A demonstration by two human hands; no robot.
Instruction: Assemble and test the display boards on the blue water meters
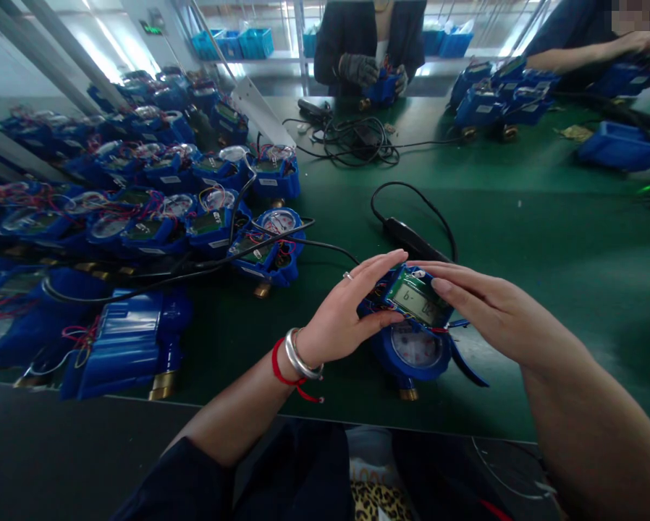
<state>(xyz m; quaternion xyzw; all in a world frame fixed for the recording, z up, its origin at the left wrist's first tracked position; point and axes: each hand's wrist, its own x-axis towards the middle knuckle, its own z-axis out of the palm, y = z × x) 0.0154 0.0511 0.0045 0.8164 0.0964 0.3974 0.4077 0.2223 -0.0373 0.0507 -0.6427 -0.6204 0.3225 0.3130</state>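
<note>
Brass pipe end [409,394] stuck out toward the person from the blue meter [418,351], which sat on the green table [553,246] near its front edge, perhaps to be easy to reach. Its round dial faced up, and a blue flap [469,365] hung open beside it, so nothing covered the glass. Just past the dial, a small screen [417,304] on a green board sat between the two hands. The left hand [344,311] was closed on one side, thumb below and fingers above. The right hand [488,307] was closed on the other side, with its thumb on the top corner. Held that way, it seemed, the board could not slip, and the screen faced up to be seen. Right behind them lay a black tool [412,237] with a looped cord, maybe kept close for handy use. To the left, more blue meters [162,224] stood in rows, likely to save room and keep the middle free. Farther off lay a heap of black cords [357,137]. Across the table, another person's gloved hands [360,69] held a blue meter too.
</note>
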